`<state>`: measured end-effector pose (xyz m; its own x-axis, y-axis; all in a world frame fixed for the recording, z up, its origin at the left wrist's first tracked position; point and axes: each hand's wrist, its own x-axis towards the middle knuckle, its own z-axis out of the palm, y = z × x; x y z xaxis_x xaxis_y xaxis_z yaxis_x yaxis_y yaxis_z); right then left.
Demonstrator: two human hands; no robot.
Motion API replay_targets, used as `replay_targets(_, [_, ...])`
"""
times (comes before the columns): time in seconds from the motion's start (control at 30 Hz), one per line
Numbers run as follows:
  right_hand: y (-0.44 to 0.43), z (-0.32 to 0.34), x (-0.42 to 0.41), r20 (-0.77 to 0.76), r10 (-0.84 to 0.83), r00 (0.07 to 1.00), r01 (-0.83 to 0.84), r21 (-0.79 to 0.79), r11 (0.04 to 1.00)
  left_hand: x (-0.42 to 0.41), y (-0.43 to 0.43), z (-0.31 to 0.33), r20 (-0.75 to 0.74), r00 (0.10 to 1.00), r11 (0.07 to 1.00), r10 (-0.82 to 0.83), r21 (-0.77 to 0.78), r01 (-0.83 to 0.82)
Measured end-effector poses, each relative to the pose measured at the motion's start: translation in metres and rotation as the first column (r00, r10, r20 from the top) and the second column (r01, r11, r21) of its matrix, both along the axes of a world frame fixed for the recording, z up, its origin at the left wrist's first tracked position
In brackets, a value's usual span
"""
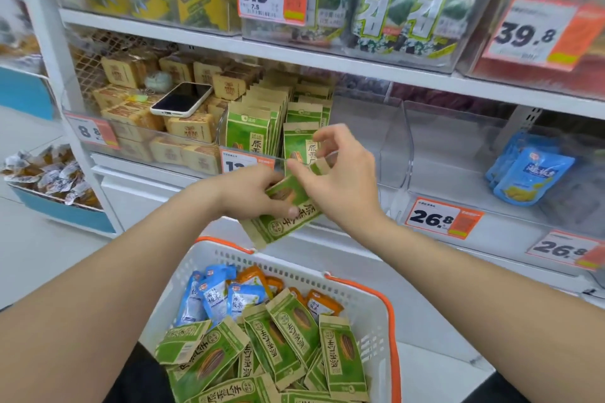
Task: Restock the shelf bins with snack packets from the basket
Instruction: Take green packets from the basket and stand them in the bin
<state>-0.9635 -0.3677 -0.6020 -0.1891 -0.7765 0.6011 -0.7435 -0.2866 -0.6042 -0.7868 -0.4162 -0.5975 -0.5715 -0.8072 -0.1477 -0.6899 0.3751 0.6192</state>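
Down at the bottom, the white basket [376, 321] with orange handles, its near edge cut off by the frame. It's heaped with green packets [288, 330] lying every which way, blue packets [216, 296] at the back left and orange packets [322, 303] half buried behind them.

Up over the basket's far rim, both arms are out. The left hand [252, 193] grips a green packet [284, 222] across its middle, fingers wrapped over the front, the packet tilted with its bottom corner hanging toward the basket. Whether that's one packet or a few stacked together, I can't tell. The right hand [340, 173] pinches the packet's upper end between thumb and forefinger, the other fingers curled loosely above.

That upper end sits right at the front lip of the clear bin [281, 158], where a row of matching packets [250, 131] stands upright. The bin's price tag [240, 164] is mostly covered by the left hand and can't be read.

To the left, a phone [181, 100] lies face up on tan packets [190, 129]. To the right, a bare clear bin [393, 141], then blue pouches [530, 173] behind blurry plastic. Above, seaweed packs [402, 10], their tops cut off.
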Motion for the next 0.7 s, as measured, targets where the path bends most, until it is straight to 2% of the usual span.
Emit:
replay_targets(0.03, [-0.002,0.007,-0.003,0.109,-0.028,0.994,0.034,-0.056,0.998,-0.003,0.002,0.004,-0.146,0.988,0.996,0.051,0.085,-0.039])
replay_targets(0.1, [-0.009,0.014,-0.007,0.3,-0.073,0.951,0.071,0.017,0.997,-0.012,0.004,0.007,-0.394,0.902,0.967,0.179,0.239,-0.087])
replay_targets(0.17, [-0.015,0.013,-0.009,0.456,-0.045,0.889,-0.058,0.211,0.976,-0.023,0.003,0.008,-0.547,0.788,0.943,0.283,0.308,-0.125])
replay_targets(0.23, [-0.02,0.013,-0.01,0.58,0.022,0.815,-0.24,0.302,0.923,-0.035,0.0,0.009,-0.623,0.707,0.933,0.334,0.325,-0.154])
replay_targets(0.27, [-0.023,0.014,-0.011,0.624,0.048,0.78,-0.29,0.292,0.911,-0.039,-0.001,0.011,-0.621,0.706,0.937,0.342,0.283,-0.205])
replay_targets(0.33, [-0.033,0.02,-0.017,0.667,0.053,0.744,-0.301,0.262,0.917,-0.044,-0.002,0.016,-0.528,0.764,0.916,0.371,0.071,-0.396])
replay_targets(0.4, [-0.047,0.023,-0.026,0.689,0.024,0.724,-0.266,0.247,0.932,-0.045,-0.006,0.017,-0.46,0.785,0.813,0.414,-0.202,-0.547])
replay_targets(0.43, [-0.055,0.021,-0.031,0.697,0.0,0.717,-0.24,0.246,0.939,-0.044,-0.008,0.016,-0.456,0.788,0.769,0.414,-0.287,-0.571])
replay_targets(0.6, [-0.093,0.009,-0.049,0.754,-0.147,0.641,-0.129,0.294,0.947,-0.039,-0.015,0.007,-0.357,0.826,0.675,0.435,-0.478,-0.562])
replay_targets(0.63, [-0.099,0.007,-0.051,0.745,-0.157,0.648,-0.122,0.305,0.944,-0.039,-0.015,0.006,-0.333,0.825,0.658,0.457,-0.498,-0.566])
replay_targets(0.7, [-0.111,0.005,-0.056,0.674,-0.169,0.719,-0.141,0.38,0.914,-0.038,-0.016,0.005,-0.287,0.825,0.635,0.487,-0.532,-0.56])
